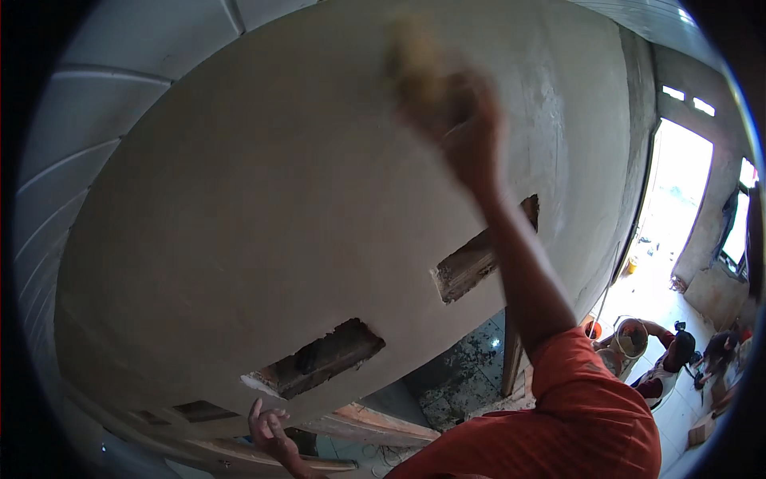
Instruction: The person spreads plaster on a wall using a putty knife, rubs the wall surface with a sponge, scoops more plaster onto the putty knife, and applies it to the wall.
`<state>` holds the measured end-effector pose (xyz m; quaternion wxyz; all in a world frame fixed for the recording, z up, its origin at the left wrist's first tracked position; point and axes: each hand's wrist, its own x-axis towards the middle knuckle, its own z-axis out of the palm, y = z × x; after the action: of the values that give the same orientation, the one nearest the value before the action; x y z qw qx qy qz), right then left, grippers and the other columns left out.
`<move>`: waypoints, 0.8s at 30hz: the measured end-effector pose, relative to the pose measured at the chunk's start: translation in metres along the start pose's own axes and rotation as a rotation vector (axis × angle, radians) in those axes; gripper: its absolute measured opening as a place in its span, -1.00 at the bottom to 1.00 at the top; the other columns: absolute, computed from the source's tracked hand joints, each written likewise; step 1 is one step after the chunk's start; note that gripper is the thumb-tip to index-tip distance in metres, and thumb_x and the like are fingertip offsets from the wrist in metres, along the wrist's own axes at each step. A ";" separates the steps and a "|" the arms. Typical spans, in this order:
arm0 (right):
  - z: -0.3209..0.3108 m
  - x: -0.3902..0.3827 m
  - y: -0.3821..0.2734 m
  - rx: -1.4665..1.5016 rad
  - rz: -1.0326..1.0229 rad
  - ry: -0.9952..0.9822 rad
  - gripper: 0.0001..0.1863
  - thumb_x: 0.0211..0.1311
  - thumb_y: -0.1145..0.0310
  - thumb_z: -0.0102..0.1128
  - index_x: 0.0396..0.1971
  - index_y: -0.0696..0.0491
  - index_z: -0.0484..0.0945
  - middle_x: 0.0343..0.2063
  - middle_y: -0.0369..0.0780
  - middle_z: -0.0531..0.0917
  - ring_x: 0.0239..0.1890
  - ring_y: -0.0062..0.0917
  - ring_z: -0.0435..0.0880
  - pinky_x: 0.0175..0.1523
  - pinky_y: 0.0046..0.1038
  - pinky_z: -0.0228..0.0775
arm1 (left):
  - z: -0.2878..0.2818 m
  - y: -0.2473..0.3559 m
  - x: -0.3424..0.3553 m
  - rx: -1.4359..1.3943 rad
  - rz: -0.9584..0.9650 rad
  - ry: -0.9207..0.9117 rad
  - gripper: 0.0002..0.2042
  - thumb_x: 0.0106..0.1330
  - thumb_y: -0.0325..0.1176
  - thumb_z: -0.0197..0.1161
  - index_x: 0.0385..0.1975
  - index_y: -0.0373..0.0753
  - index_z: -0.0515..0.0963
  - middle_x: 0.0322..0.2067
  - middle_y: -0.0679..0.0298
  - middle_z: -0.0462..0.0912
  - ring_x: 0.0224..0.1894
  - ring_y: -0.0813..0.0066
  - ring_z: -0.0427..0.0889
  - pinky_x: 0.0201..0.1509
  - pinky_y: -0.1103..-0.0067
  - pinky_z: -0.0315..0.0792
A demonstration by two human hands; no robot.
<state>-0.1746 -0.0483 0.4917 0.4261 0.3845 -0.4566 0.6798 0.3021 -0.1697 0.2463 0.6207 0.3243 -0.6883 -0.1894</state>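
My right hand (455,112) is raised high against the grey plastered wall (287,199), gripping a yellowish sponge-like pad (411,60); hand and pad are blurred by motion. My right forearm crosses in front of one rough-edged rectangular opening (463,263). Low at the lower left, my left hand (267,427) has its fingers apart and slightly curled, with nothing visible in them, just below a second opening (327,359) that has a chipped white corner.
A ceiling (104,104) curves along the upper left. Below are a debris-strewn floor (459,371) and wooden frames (367,423). At right, a co-worker (670,367) is beside a bucket (630,337), near an orange bucket (593,329) and a bright doorway (678,184).
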 end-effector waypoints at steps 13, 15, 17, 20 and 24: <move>0.031 -0.201 -0.079 0.430 -0.583 -1.052 -0.78 0.18 0.39 0.16 -0.19 0.07 0.63 -0.12 -0.16 0.63 0.01 -0.30 0.55 0.16 -0.30 0.41 | 0.000 -0.010 0.010 -0.267 -0.014 0.090 -0.45 0.30 -0.03 0.10 0.08 -0.41 0.43 -0.28 0.16 0.53 -0.35 0.41 0.54 -0.23 0.46 0.50; 0.019 -0.207 -0.097 0.623 -0.621 -1.065 -0.78 0.22 0.37 0.16 -0.17 0.08 0.63 -0.10 -0.16 0.63 0.01 -0.29 0.55 0.16 -0.29 0.42 | 0.031 0.011 -0.002 -0.240 -0.145 0.154 -0.26 0.24 0.20 0.19 0.15 -0.39 0.38 -0.26 0.12 0.62 -0.28 0.33 0.62 -0.20 0.44 0.57; -0.001 -0.183 -0.093 0.732 -0.157 -1.073 -0.66 0.30 0.29 0.16 0.02 0.08 0.51 -0.01 -0.16 0.58 0.02 -0.29 0.55 0.17 -0.28 0.40 | 0.069 0.027 -0.010 -0.520 -0.269 -0.189 -0.24 0.21 0.06 0.32 0.26 -0.36 0.27 0.02 0.05 0.53 0.00 0.22 0.57 0.06 0.32 0.48; -0.012 -0.175 -0.118 1.291 0.711 -1.110 -0.53 0.32 0.31 0.16 0.18 0.05 0.30 0.10 -0.16 0.46 0.13 -0.33 0.46 0.22 -0.27 0.32 | 0.105 0.043 -0.015 -0.715 -0.016 -0.367 -0.13 0.14 0.04 0.39 0.34 -0.34 0.16 0.24 0.03 0.32 0.22 0.12 0.38 0.26 0.24 0.27; 0.008 -0.215 -0.145 1.720 1.347 -1.056 -0.50 0.29 0.47 0.09 0.18 -0.01 0.16 0.13 -0.18 0.32 0.25 -0.41 0.31 0.29 -0.29 0.23 | 0.093 0.023 -0.018 -0.481 0.128 -0.454 -0.13 0.12 0.07 0.41 0.30 -0.35 0.18 0.20 0.06 0.34 0.22 0.09 0.36 0.27 0.25 0.23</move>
<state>0.0344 -0.0730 0.3405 -0.6460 0.4572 -0.0820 0.6057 0.2069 -0.1537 0.2335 0.5208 0.0742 -0.7635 -0.3746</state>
